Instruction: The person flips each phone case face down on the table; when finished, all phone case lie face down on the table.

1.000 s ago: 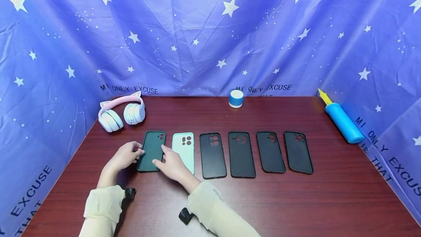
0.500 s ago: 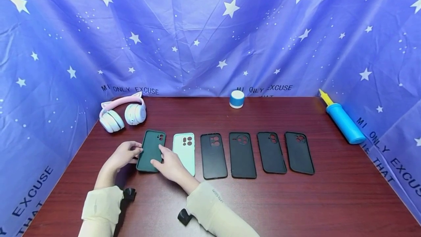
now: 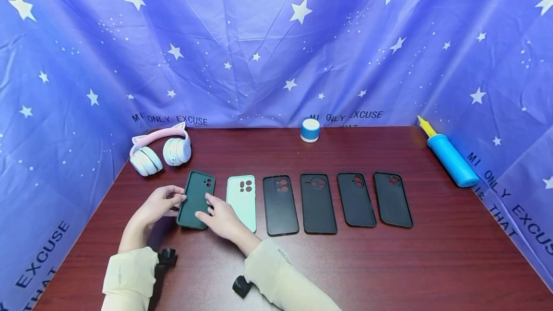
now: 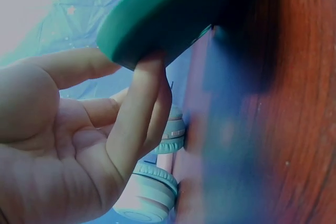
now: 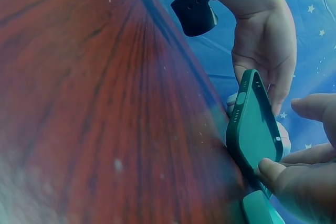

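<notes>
Inside face up, a dark green phone case (image 3: 196, 200) stands at the left end of a row of phone cases. My left hand (image 3: 159, 206) pinches its left edge, thumb above and fingers beneath. In the left wrist view that edge of the case (image 4: 157, 19) is raised off the tabletop, so the case tilts. My right hand (image 3: 224, 217) reaches over from the right. A fingertip (image 5: 270, 170) of it touches the case near its right edge, and the thumb (image 5: 315, 107) stays apart from it. Beside them lies the mint green phone case (image 3: 243, 200), partly covered by the right hand.
Several black phone cases (image 3: 281, 205) continue the row to the right. White and pink cat-ear headphones (image 3: 162, 150) sit at the back left of the brown table (image 3: 345, 272). A blue and white cylinder (image 3: 310, 131) stands at the back, a blue hand pump (image 3: 451, 160) at the right.
The green case has shifted slightly left, and its left side has lifted into a tilt. Both hands have moved a little left with it. The other cases lie where they were.
</notes>
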